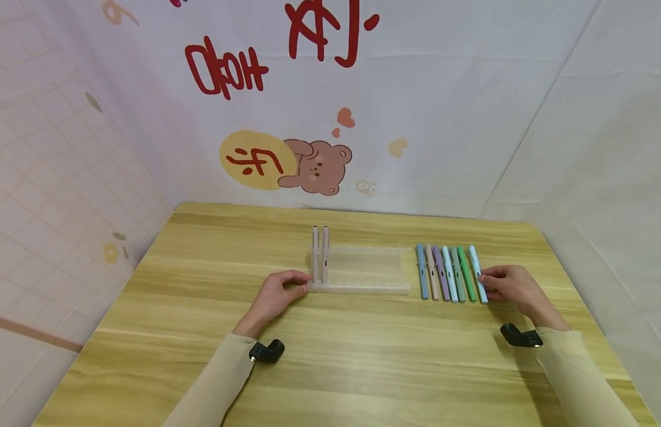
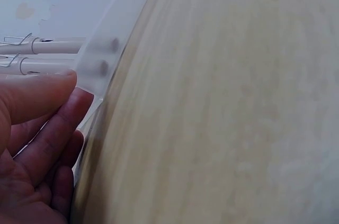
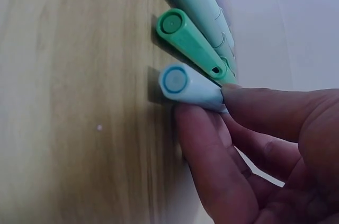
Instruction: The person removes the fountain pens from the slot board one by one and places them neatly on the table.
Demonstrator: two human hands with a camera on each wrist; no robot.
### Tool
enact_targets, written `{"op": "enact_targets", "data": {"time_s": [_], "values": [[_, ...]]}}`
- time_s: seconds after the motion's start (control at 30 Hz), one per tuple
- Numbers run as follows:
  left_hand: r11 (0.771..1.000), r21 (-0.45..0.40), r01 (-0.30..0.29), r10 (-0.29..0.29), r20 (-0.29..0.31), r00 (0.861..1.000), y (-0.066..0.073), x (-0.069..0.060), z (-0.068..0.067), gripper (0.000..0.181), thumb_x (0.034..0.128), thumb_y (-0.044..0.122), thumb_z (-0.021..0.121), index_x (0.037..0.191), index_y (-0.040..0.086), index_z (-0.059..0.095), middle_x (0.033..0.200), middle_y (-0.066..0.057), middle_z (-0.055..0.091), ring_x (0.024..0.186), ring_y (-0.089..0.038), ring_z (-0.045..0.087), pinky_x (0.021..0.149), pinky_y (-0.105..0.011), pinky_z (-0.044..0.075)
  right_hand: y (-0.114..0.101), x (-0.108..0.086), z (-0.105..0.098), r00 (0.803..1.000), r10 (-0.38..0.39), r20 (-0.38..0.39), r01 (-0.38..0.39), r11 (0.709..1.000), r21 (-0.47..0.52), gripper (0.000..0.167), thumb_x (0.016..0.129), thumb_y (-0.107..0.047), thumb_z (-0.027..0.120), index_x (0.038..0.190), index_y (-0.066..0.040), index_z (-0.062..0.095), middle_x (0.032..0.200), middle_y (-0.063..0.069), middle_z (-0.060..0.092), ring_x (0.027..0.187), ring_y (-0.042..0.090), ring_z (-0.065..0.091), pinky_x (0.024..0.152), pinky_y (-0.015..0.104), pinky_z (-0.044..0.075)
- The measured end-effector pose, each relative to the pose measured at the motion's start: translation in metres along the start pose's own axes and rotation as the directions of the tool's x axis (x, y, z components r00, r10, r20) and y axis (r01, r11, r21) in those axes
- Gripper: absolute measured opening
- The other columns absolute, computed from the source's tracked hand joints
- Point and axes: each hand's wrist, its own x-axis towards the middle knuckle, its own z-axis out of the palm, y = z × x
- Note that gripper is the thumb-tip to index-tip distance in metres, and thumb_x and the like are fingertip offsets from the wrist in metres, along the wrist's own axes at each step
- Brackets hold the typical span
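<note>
My left hand holds the left end of a clear plastic pen stand, thumb and index finger at its corner. Two pale pinkish-beige pens stand upright side by side in the stand's left end; the left wrist view shows their ends through the frosted plastic. At the right, my right hand pinches a light blue pen between thumb and fingers. This pen lies at the right end of a row, beside a green pen.
Several more pens lie in the row between the stand and my right hand, among them a blue pen, a beige pen and a purple pen. A printed cloth wall rises behind the wooden table.
</note>
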Motion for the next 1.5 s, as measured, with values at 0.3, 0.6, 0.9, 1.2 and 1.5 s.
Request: {"op": "enact_targets", "data": {"time_s": [0.3, 0.6, 0.9, 1.2, 1.5], "values": [[1.0, -0.01, 0.0, 0.0, 0.002, 1.0, -0.0003, 0.0008, 0.0003, 0.017, 0.0945, 0.011, 0.076, 0.112, 0.011, 0.078, 0.115, -0.003, 0.074, 0.114, -0.024, 0.063, 0.103, -0.048, 0.047, -0.0045, 0.0022, 0.0016, 0.999, 0.023, -0.024, -0.024, 0.999, -0.039, 0.043, 0.105, -0.012, 0.06, 0.13, 0.023, 0.053, 0.102, 0.013, 0.073, 0.083, 0.013, 0.073, 0.074, 0.032, 0.062], [1.0, -0.019, -0.013, 0.013, 0.013, 1.0, 0.0018, 0.001, -0.001, 0.018, 0.0946, 0.013, 0.076, 0.112, 0.012, 0.078, 0.116, -0.002, 0.074, 0.115, -0.024, 0.063, 0.104, -0.049, 0.046, -0.0052, 0.0017, 0.0014, 0.999, 0.023, -0.037, -0.026, 0.997, -0.073, 0.044, 0.106, -0.015, 0.059, 0.129, 0.022, 0.054, 0.106, 0.016, 0.072, 0.084, 0.011, 0.071, 0.075, 0.031, 0.062], [1.0, -0.016, -0.01, 0.01, 0.012, 1.0, 0.0017, 0.0017, -0.0017, 0.018, 0.0949, 0.012, 0.075, 0.113, 0.012, 0.078, 0.116, -0.003, 0.074, 0.115, -0.025, 0.063, 0.104, -0.049, 0.046, -0.0054, 0.0008, 0.0035, 0.999, 0.022, -0.042, -0.024, 0.999, -0.04, 0.044, 0.106, -0.016, 0.058, 0.128, 0.022, 0.055, 0.107, 0.016, 0.072, 0.085, 0.01, 0.071, 0.075, 0.03, 0.061], [1.0, -0.031, 0.003, -0.002, 0.012, 1.0, 0.0017, -0.0023, -0.003, 0.018, 0.094, 0.011, 0.076, 0.111, 0.011, 0.078, 0.115, -0.003, 0.074, 0.116, -0.025, 0.063, 0.104, -0.049, 0.046, -0.0035, 0.0017, 0.0076, 0.999, 0.037, -0.019, -0.036, 0.999, 0.024, 0.043, 0.108, -0.012, 0.056, 0.128, 0.025, 0.052, 0.107, 0.02, 0.072, 0.087, 0.013, 0.072, 0.077, 0.031, 0.061], [0.999, -0.036, -0.003, 0.003, 0.007, 1.0, 0.0005, 0.0004, -0.0004, 0.017, 0.094, 0.011, 0.076, 0.111, 0.011, 0.078, 0.114, -0.002, 0.074, 0.114, -0.024, 0.063, 0.103, -0.048, 0.046, 0.0012, 0.0011, 0.0037, 0.999, 0.023, -0.021, -0.023, 0.999, 0.036, 0.047, 0.108, -0.015, 0.054, 0.132, 0.025, 0.05, 0.111, 0.018, 0.071, 0.089, 0.009, 0.072, 0.08, 0.031, 0.061]]}}
